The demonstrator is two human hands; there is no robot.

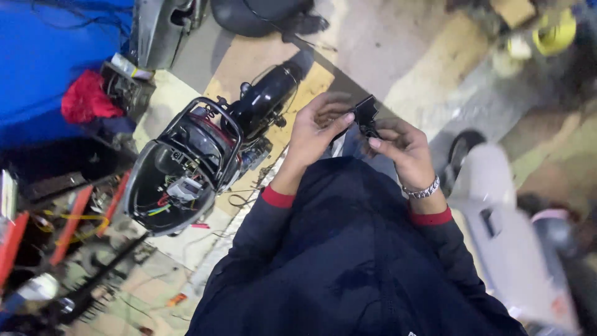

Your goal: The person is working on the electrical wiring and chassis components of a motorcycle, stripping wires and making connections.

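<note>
- Both hands are raised in front of our dark jacket [354,249]: our left hand [317,134] has its fingers curled and its thumb pressed to a small black part [365,115], while our right hand [401,146] pinches the same part from below with its fingertips.
- That part, which looks like a plastic connector or clip with short leads (the picture is too soft for us to be sure), sits between the two hands, just above the jacket's top edge and touching both.
- We count one such part, two hands on it, one metal bracelet [423,190] on the right wrist, and two red cuffs showing past the dark sleeves.
- As for progress, we judge the part to be off whatever it belongs to and only being handled; nothing shows it fitted anywhere yet.
- Left of the jacket stands one scooter [186,165] with its seat up and its bay open, coloured wires and a small grey box exposed inside, so that work looks unfinished.
- Farther left of the scooter lies one red cloth [87,99] against a blue sheet [43,56].
- Right of the jacket, one pale scooter body [497,211] is blurred.
</note>
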